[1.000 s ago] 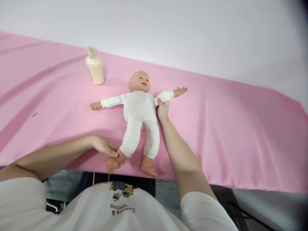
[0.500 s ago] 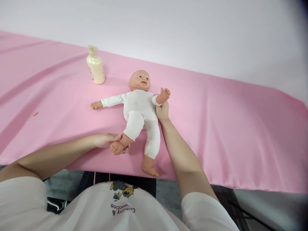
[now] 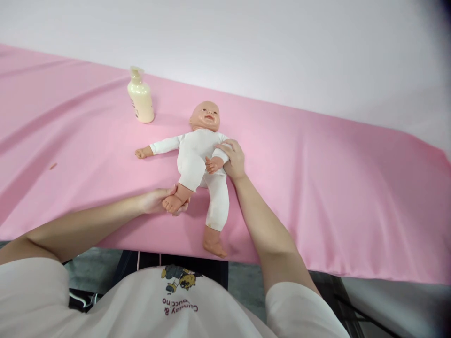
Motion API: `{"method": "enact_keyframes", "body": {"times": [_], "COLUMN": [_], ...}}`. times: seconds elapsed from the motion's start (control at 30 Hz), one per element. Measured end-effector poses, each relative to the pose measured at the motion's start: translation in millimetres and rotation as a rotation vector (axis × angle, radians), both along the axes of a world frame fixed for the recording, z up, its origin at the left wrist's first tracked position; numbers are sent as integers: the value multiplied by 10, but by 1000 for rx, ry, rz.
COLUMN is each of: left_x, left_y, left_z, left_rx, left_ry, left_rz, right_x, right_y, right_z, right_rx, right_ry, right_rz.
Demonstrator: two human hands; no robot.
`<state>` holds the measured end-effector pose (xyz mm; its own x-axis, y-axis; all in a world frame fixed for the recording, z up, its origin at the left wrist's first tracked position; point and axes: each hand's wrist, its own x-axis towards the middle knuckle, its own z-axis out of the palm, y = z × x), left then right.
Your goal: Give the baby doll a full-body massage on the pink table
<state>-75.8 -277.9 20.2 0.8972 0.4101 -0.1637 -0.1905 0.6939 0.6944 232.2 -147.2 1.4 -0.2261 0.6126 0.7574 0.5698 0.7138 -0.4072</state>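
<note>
Folded inward since the earlier frames, the doll's arm (image 3: pixel 221 154) on your right side no longer reaches out over the cloth (image 3: pixel 334 188); it crosses the front of the doll (image 3: pixel 195 140), its small hand (image 3: pixel 214 165) just beside the raised thigh. You have also brought the held leg (image 3: pixel 192 172) up from near the front edge, so it bends toward the belly. The head (image 3: pixel 206 115) faces more upward, while the bottle (image 3: pixel 143 101) stands where it did. For the work in hand, this reads as an arm and the opposite leg drawn in together.

Your left hand (image 3: pixel 157 201) grips the ankle (image 3: pixel 183 191), thumb on top and fingertips showing past the underside, closed narrow around the limb. That forearm comes in low from the side; whether it rests on the cloth is hard to tell. Your right hand (image 3: pixel 236 160) is wrapped on the folded arm, fingers over the sleeve; where its thumb sits cannot be made out. That forearm runs up beside the free leg (image 3: pixel 217 202), which lies nearly straight, foot near the front edge. The doll is on its back between your forearms, head away from you.
</note>
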Motion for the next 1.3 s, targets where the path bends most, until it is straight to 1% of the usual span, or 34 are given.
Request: {"method": "enact_keyframes", "body": {"times": [0.13, 0.2, 0.23, 0.3, 0.33, 0.37, 0.47, 0.5, 0.53, 0.57, 0.67, 0.77, 0.87, 0.97, 1.13, 1.23, 1.3], "left_x": [-6, -6, -6, -12, -18, -24, -41, -44, -45, -45, -42, -35, -22, -6, -2, -11, -17], "left_y": [17, 31, 36, 43, 43, 43, 45, 47, 50, 53, 48, 26, 7, 8, 35, 43, 44], "left_z": [-67, -93, -92, -50, -9, 41, 202, 242, 268, 279, 230, 121, 32, 4, 45, 52, 42], "left_rx": [10, 51, 86, 157, 186, 214, 292, 310, 317, 309, 260, 205, 155, 129, 126, 136, 134], "left_ry": [11, 8, 6, 4, 6, 13, 26, 19, 10, 1, -15, -48, -51, -61, -28, 6, 7], "left_rz": [2, -36, -76, -174, -231, -304, -552, -611, -636, -628, -534, -401, -308, -279, -257, -259, -256], "right_x": [-16, -30, -34, -32, -23, -10, 36, 48, 55, 57, 40, 9, -18, -38, -37, -22, -19], "right_y": [-20, -23, -16, 26, 61, 101, 228, 262, 287, 303, 301, 247, 169, 97, 47, 39, 31], "right_z": [45, 65, 63, 24, -13, -59, -208, -247, -276, -294, -294, -252, -188, -113, -24, 8, 28], "right_rx": [-51, -58, -60, -84, -124, -184, -429, -491, -534, -560, -585, -530, -425, -339, -138, -28, 3], "right_ry": [-1, 59, 111, 258, 341, 430, 680, 751, 815, 867, 940, 887, 714, 500, 235, 134, 104], "right_rz": [-8, 14, 28, 38, 33, 21, -29, -45, -62, -76, -90, -81, -70, -45, 9, 53, 60]}}
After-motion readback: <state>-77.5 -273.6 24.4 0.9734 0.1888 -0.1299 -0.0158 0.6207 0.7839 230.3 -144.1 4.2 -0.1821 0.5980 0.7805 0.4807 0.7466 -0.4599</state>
